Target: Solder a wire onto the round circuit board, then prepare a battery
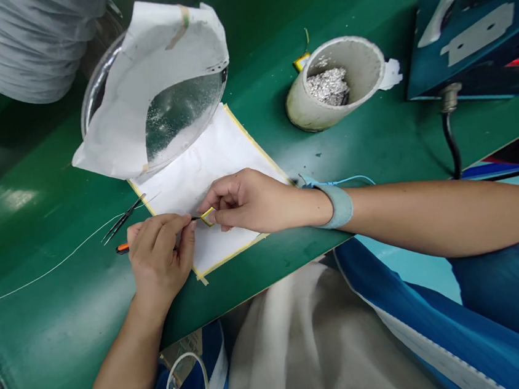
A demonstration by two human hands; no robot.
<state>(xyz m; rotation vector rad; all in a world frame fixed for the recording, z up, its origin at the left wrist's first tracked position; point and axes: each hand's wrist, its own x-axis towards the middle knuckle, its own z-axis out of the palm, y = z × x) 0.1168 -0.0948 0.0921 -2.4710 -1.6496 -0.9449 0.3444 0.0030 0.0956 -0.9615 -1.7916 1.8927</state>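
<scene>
My right hand [253, 201] pinches a small flat battery-like piece with yellow edges [208, 217] above a white sheet. Close by on its left, my left hand [163, 245] is closed on a slim tool; an orange-and-black end [123, 248] sticks out behind the fist, and a thin dark tip touches or nearly touches the yellow-edged piece. The fingers hide the middle of this tool, so its kind is unclear. Black tweezers [124, 220] lie on the green table just beyond my left hand. A pale blue wrist strap [337, 205] circles my right wrist.
The white sheet [217, 146] is taped down along yellow edges. A round clear shield with paper on it [127, 109] leans over it. A grey cup [299, 107] holds silvery scraps, with another yellow piece [302, 61] behind. A blue box [464, 68] with a cable stands right.
</scene>
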